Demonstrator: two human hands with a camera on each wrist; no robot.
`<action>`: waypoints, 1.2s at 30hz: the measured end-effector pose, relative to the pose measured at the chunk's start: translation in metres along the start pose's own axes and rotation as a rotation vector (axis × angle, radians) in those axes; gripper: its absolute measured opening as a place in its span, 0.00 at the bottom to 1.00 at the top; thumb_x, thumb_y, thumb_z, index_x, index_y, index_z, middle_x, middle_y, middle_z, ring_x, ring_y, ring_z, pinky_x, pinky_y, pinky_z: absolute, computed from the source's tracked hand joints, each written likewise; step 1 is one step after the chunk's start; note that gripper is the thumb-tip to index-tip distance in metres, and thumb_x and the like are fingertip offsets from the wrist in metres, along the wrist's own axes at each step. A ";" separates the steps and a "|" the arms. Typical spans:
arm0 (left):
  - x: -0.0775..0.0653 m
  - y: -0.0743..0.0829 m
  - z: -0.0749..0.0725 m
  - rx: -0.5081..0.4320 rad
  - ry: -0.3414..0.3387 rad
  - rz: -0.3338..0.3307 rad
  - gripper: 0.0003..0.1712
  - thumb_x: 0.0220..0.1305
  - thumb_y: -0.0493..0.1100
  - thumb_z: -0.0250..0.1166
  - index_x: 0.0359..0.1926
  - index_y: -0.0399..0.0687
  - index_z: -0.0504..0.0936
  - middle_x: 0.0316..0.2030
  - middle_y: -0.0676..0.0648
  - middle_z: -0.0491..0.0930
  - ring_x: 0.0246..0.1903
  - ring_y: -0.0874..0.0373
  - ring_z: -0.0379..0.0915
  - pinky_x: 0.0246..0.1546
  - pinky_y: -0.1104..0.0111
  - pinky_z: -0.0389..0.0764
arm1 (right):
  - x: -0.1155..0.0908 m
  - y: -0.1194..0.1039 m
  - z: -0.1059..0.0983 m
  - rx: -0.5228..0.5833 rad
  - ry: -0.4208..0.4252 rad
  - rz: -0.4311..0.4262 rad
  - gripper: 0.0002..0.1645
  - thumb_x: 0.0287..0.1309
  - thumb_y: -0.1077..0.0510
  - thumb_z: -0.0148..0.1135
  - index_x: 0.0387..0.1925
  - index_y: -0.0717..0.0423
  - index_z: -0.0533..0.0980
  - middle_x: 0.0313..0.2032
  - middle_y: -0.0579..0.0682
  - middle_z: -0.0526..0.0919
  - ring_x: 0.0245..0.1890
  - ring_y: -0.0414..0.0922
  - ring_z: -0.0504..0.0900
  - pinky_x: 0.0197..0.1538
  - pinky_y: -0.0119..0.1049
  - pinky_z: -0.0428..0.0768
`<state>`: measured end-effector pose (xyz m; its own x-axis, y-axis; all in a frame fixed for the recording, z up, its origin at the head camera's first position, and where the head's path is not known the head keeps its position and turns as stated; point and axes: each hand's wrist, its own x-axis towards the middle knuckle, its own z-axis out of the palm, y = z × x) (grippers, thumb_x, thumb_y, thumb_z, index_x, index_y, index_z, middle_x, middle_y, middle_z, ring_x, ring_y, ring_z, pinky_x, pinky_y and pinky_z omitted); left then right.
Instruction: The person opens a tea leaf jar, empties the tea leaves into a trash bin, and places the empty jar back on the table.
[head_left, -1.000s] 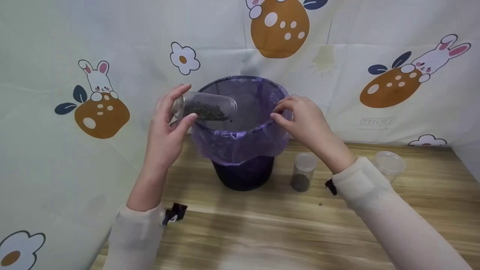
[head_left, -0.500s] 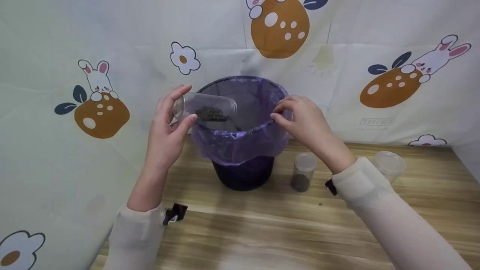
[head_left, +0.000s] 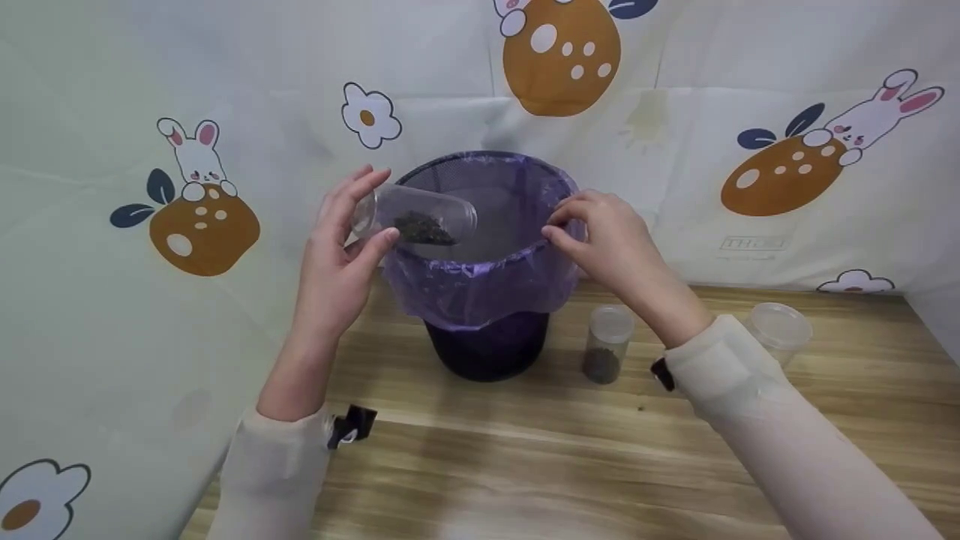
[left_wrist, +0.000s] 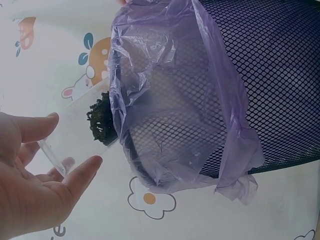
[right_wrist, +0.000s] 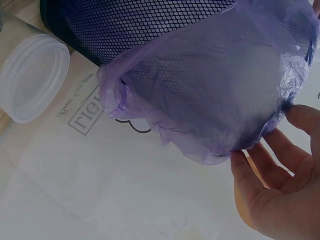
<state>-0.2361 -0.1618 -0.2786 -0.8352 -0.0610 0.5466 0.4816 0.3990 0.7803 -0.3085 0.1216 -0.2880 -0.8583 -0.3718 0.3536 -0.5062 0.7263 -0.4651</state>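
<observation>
My left hand (head_left: 337, 262) grips a clear plastic jar (head_left: 435, 197) by its base, thumb and fingers on either side. The jar lies nearly level, its mouth pointing right over the opening of a mesh wastebasket (head_left: 487, 352). Dark, crinkled dried leaves (left_wrist: 101, 120), like tea leaves, are heaped inside towards the mouth. A thin purple bin liner (head_left: 480, 296) is folded over the wastebasket's rim. At the rim's right side my right hand (head_left: 611, 240) pinches the liner and rim between thumb and fingers (right_wrist: 287, 150).
Right of the wastebasket stands a small clear jar (head_left: 609, 330) with dark contents at its bottom. Farther right, partly behind the right sleeve, is a pale-lidded clear container (head_left: 780, 326). A printed cloth wall (head_left: 450, 120) rises close behind the wooden table (head_left: 570, 457).
The leaves have shifted towards the jar's mouth and their heap has shrunk, with bits seen falling into the wastebasket half a second ago. My right hand has kept its place.
</observation>
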 end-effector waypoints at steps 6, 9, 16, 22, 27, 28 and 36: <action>0.000 0.000 0.000 0.003 -0.005 -0.006 0.31 0.67 0.31 0.62 0.69 0.50 0.71 0.73 0.51 0.62 0.73 0.57 0.59 0.63 0.53 0.77 | 0.000 0.000 0.000 0.000 0.001 -0.002 0.14 0.68 0.53 0.62 0.44 0.59 0.85 0.53 0.57 0.82 0.58 0.59 0.76 0.65 0.54 0.72; 0.000 0.000 0.000 0.014 -0.008 -0.008 0.31 0.67 0.31 0.62 0.70 0.50 0.71 0.74 0.49 0.61 0.74 0.56 0.57 0.63 0.51 0.77 | 0.000 0.001 0.000 -0.003 0.005 -0.004 0.14 0.67 0.53 0.62 0.44 0.59 0.85 0.53 0.57 0.82 0.58 0.58 0.77 0.65 0.54 0.72; 0.000 -0.001 0.002 -0.009 -0.002 0.007 0.34 0.67 0.30 0.62 0.72 0.48 0.67 0.73 0.50 0.62 0.72 0.57 0.60 0.63 0.53 0.77 | 0.000 0.000 0.000 -0.002 0.005 -0.007 0.14 0.68 0.53 0.62 0.44 0.59 0.85 0.53 0.58 0.82 0.58 0.59 0.77 0.65 0.54 0.72; -0.002 -0.001 0.003 -0.011 0.006 0.001 0.33 0.66 0.30 0.62 0.71 0.47 0.68 0.73 0.50 0.63 0.71 0.59 0.62 0.61 0.56 0.79 | 0.000 0.000 0.001 -0.002 0.010 -0.007 0.14 0.67 0.54 0.62 0.44 0.60 0.85 0.53 0.58 0.82 0.57 0.60 0.77 0.64 0.54 0.73; -0.002 -0.001 0.003 0.020 0.010 -0.007 0.33 0.66 0.31 0.63 0.70 0.49 0.69 0.72 0.51 0.64 0.70 0.58 0.63 0.61 0.53 0.79 | 0.000 0.000 0.001 -0.004 0.003 -0.003 0.14 0.68 0.53 0.62 0.44 0.60 0.84 0.53 0.58 0.82 0.57 0.59 0.77 0.64 0.54 0.73; -0.002 -0.001 0.003 0.022 0.010 -0.009 0.33 0.66 0.31 0.63 0.70 0.50 0.69 0.72 0.51 0.64 0.70 0.57 0.63 0.61 0.53 0.79 | 0.000 0.000 0.000 -0.005 0.002 -0.002 0.15 0.68 0.53 0.62 0.44 0.59 0.84 0.53 0.57 0.82 0.57 0.59 0.77 0.64 0.54 0.73; 0.002 0.001 0.004 0.028 0.007 -0.020 0.34 0.65 0.32 0.64 0.70 0.52 0.70 0.69 0.48 0.65 0.67 0.54 0.66 0.62 0.52 0.78 | 0.000 0.000 0.000 -0.002 0.008 -0.011 0.14 0.68 0.53 0.62 0.44 0.59 0.85 0.53 0.58 0.82 0.58 0.59 0.77 0.65 0.54 0.72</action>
<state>-0.2384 -0.1574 -0.2779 -0.8425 -0.0757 0.5334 0.4571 0.4234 0.7821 -0.3081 0.1214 -0.2880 -0.8519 -0.3754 0.3652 -0.5157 0.7231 -0.4596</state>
